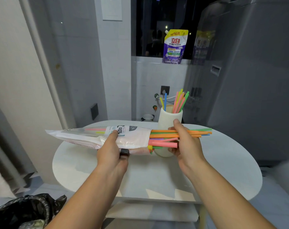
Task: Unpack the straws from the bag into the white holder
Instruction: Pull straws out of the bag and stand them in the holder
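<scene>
The bag (pixel 97 136) is held level above the table (pixel 223 171) by the left hand (pixel 112 151), whose fingers are closed round its middle. A bunch of straws (pixel 165 134) jutting from the bag's open right end is gripped by the right hand (pixel 185 142), with its fingers curled round them. The holder (pixel 168 119) is seen standing on the table just behind the right hand, with upright straws (pixel 180 101) leaning in it, and a pouch (pixel 175 47) is set on the sill beyond.

1 purple-and-yellow detergent pouch (pixel 175 47) upright on the window ledge (pixel 148 59), 1 black bin bag (pixel 24 207) beside the white table (pixel 157 176).
</scene>
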{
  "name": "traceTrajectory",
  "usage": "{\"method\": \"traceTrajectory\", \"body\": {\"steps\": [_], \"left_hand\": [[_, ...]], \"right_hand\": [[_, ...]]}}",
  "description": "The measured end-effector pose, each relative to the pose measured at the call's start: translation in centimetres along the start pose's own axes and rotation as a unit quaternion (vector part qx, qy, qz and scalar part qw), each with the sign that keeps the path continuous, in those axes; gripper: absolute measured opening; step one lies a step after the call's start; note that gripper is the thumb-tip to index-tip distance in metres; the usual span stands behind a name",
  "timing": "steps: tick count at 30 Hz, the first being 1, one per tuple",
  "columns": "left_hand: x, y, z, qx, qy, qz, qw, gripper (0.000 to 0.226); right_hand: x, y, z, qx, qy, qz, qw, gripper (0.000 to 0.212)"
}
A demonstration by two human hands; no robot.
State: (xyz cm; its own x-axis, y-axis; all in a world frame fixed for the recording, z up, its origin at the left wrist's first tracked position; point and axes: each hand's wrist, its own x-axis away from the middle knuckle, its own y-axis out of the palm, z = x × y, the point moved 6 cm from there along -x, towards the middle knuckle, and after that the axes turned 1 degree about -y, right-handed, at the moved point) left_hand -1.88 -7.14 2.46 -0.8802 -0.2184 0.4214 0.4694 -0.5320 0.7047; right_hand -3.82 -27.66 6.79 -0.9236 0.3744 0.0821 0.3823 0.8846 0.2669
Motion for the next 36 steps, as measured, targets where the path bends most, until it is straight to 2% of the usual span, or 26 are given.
{"method": "traceTrajectory", "body": {"steps": [4, 11, 14, 22, 32, 36], "left_hand": [[0.2, 0.1, -0.1, -0.004, 0.003, -0.008, 1.0, 0.041], [0.3, 0.1, -0.1, 0.001, -0.004, -0.007, 1.0, 0.041], [0.3, 0.2, 0.0, 0.008, -0.01, -0.007, 1.0, 0.041], [0.4, 0.3, 0.3, 0.032, -0.03, 0.002, 0.999, 0.038], [-0.2, 0.3, 0.7, 0.05, -0.025, 0.0, 0.998, 0.035], [-0.5, 0.2, 1.0, 0.054, -0.023, 0.005, 0.998, 0.034]], "right_hand": [[0.1, -0.1, -0.3, -0.004, 0.0, 0.013, 1.0, 0.023], [0.0, -0.8, -1.6, 0.086, -0.108, 0.028, 0.99, 0.03], [-0.2, -0.9, -2.5, 0.083, -0.135, 0.014, 0.987, 0.032], [-1.4, -1.3, -5.7, 0.062, -0.165, -0.044, 0.983, 0.027], [-2.0, -2.6, -10.7, 0.097, -0.191, -0.061, 0.975, 0.018], [-2.2, -3.5, -13.1, 0.11, -0.199, -0.049, 0.973, 0.023]]}}
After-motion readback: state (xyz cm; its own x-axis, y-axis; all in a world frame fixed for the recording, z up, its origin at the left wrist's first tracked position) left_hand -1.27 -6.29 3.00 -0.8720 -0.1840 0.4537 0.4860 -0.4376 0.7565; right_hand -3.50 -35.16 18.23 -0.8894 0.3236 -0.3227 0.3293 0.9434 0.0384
